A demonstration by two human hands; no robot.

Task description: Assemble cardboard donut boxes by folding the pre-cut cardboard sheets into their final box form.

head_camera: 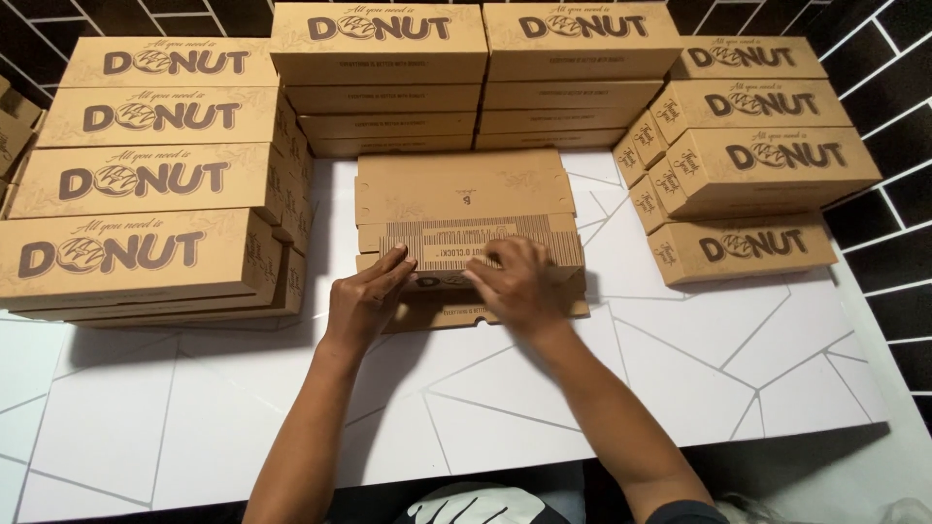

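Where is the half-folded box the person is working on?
The half-folded box lies mid-table under the left hand and right hand, between stacks of finished boxes.

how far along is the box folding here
Done: folded brown cardboard boxes stand stacked at left, behind and at right. In hand: left hand and right hand press a flap of a half-folded brown cardboard box on the white table. Left: this box is still open; no further flat blanks show.

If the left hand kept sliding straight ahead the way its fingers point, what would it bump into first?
Probably the raised corrugated flap of the flat brown box that its fingers already touch; depth is hard to judge.
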